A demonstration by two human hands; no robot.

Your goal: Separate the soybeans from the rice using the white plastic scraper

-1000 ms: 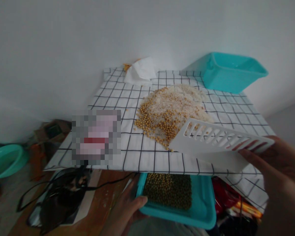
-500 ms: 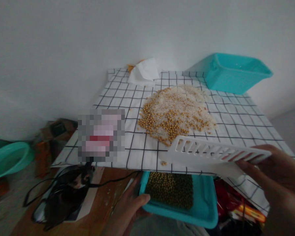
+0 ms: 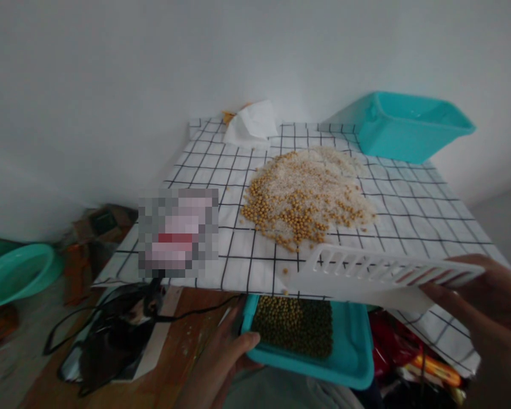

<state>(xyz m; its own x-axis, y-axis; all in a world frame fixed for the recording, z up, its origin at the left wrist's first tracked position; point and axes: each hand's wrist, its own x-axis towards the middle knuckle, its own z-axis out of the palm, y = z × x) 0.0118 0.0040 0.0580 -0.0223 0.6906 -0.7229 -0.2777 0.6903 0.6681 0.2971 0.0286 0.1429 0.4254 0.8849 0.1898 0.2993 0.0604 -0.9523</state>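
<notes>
My left hand [image 3: 225,355] grips the left rim of a teal plastic bin [image 3: 354,346], its thumb over the rim. The bin sits low, just below the table's front edge. Inside it lie yellow soybeans [image 3: 281,309] and small dark green beans [image 3: 309,335]. My right hand [image 3: 481,301] is closed on the right end of a white slotted plastic tray [image 3: 366,284], held tilted on edge at the table's front. Beyond the tray spreads a pile of white rice [image 3: 310,170] mixed with soybeans [image 3: 298,218]. A couple of loose beans lie left of the tray.
A checked cloth [image 3: 434,216] covers the table. At the back right stands a second teal bin [image 3: 402,133]; white paper [image 3: 253,125] lies at the back left. A blurred-out item [image 3: 176,230] is at the left. Below are a black bag [image 3: 114,341] and a green basin [image 3: 19,275].
The slotted tray and my right hand have shifted a little to the right and down. A bean now shows at the table's front edge. My left hand keeps its hold on the bin.
</notes>
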